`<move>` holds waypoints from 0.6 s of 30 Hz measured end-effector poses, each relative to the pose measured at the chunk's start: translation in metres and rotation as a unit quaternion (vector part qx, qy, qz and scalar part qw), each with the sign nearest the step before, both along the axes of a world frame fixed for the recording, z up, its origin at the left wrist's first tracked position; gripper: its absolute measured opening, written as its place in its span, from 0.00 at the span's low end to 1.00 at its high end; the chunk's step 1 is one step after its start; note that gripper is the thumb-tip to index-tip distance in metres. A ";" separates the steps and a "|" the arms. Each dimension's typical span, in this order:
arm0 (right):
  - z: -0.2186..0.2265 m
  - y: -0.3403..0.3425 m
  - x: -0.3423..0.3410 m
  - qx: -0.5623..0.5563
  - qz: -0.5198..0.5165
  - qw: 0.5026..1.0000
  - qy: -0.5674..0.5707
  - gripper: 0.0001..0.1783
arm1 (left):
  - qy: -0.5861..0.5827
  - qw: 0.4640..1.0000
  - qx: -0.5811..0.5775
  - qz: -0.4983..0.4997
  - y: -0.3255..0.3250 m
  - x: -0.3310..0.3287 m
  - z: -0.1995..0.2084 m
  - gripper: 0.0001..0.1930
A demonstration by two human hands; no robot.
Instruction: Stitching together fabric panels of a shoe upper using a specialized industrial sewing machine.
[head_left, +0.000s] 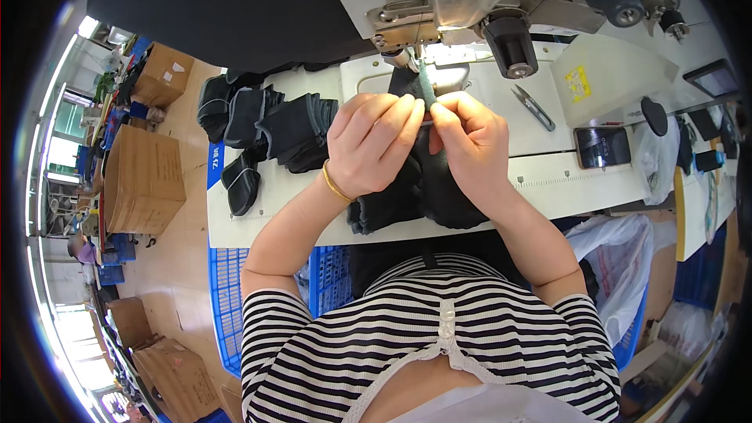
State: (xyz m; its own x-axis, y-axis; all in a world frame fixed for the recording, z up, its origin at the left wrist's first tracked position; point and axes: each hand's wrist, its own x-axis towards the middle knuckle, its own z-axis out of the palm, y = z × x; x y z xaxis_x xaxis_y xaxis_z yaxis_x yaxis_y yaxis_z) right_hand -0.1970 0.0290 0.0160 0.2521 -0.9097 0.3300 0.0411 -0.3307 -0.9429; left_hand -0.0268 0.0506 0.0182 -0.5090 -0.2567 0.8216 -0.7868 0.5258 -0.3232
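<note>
At the needle area of a sewing machine (411,37), a dark piece of fabric (403,84) with a grey-green edge runs toward me. My left hand (370,141), a yellow bangle at its wrist, pinches this fabric close to the edge. Right beside it, my right hand (472,147) has thumb and forefinger closed on the same piece. Both sets of fingertips nearly meet just in front of the needle. More black fabric (446,192) hangs below my hands over the table's front edge. Left of my left hand lie stacked dark fabric pieces (296,127).
Tied dark bundles (247,116) and a small bundle (241,188) lie on the table's left. To the right are thread snips (534,108) and a phone (601,147). Blue baskets (227,290) stand below. Cardboard boxes (145,178) occupy the floor at left.
</note>
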 end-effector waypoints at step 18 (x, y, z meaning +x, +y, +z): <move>-0.002 -0.006 0.009 0.028 0.019 0.999 -0.041 0.11 | -0.027 0.999 -0.035 -0.032 -0.026 0.015 0.003 0.20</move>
State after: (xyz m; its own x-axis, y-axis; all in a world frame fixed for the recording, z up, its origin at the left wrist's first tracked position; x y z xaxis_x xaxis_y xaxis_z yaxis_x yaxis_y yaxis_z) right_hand -0.1877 0.0234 0.0136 0.2618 -0.9175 0.2995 0.1309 -0.2737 -0.9529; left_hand -0.0116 0.0249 0.0210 -0.5662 -0.1662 0.8074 -0.7334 0.5487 -0.4013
